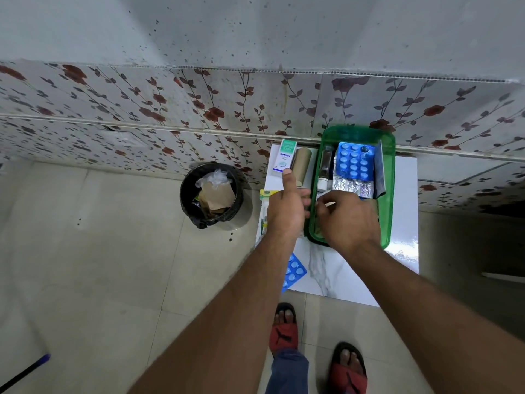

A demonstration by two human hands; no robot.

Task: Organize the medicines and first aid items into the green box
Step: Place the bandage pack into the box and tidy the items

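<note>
The green box (pixel 389 194) stands on a white marble table (pixel 355 277). It holds a blue blister pack (pixel 353 162), silver foil strips (pixel 352 185), a small bottle (pixel 322 182) and a dark packet (pixel 379 166). My right hand (pixel 348 220) is inside the box's near end, fingers pinched on a small pale item (pixel 327 204) that is mostly hidden. My left hand (pixel 285 207) has its fingers curled against the box's left wall. Its thumb points up and touches a white-green Optibox carton (pixel 285 157). A brown roll (pixel 301 164) lies beside the carton.
A yellow-green packet (pixel 265 211) lies under my left wrist. A second blue blister pack (pixel 295 270) sits at the table's near left edge. On the floor to the left stands a black bin (pixel 211 194) with rubbish. The floral tiled wall runs behind.
</note>
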